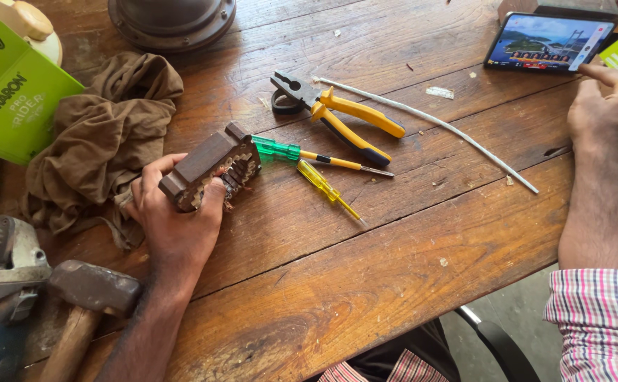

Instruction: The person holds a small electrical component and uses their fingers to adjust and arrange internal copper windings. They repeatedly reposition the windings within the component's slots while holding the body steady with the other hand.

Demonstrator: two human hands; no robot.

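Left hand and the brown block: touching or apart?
Touching. The head view shows the left hand wrapped around the brown block, fingers pressed on its sides.

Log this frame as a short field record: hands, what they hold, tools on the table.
left hand: grips a brown block-shaped part with metal contacts on its underside
right hand: empty, fingers at the edge of the phone
pliers: yellow handles, lying flat
screwdrivers: green-handled, small yellow, side by side
white rod: lies diagonally
cloth: brown, crumpled, left of the part
hammer: lower left
surface: wooden table
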